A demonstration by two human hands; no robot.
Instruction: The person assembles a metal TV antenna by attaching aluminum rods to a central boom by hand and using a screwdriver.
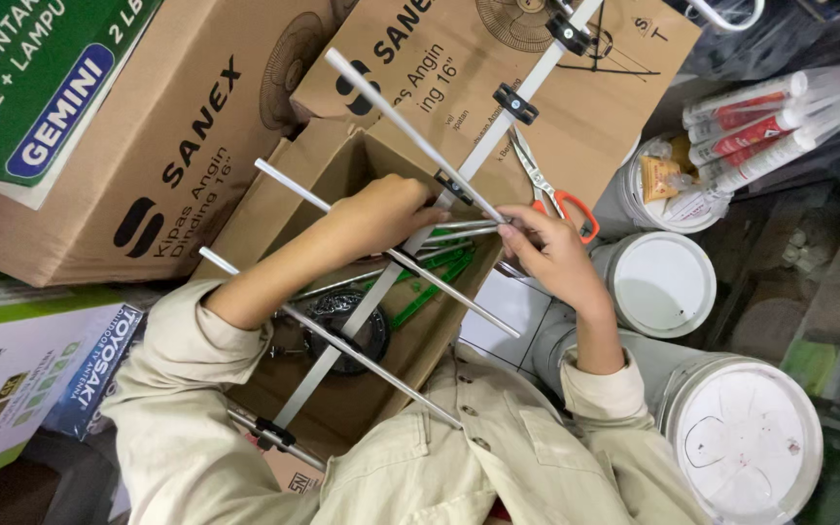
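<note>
Both hands on an antenna boom, held over an open cardboard box.

Near: beige sleeves; the left hand (386,212) is closed around the metal boom (342,335) where a black clip sits. The right hand (551,248) pinches the end of a thin rod (410,131) between fingertips. Several cross rods already sit along the boom. In the box (337,160) below: green parts and a dark round piece. Farther out: orange-handled scissors (551,194), white buckets (663,282), sealant tubes (760,122). Judged: steady the boom, keep the rod square to the clip while seating it.
</note>
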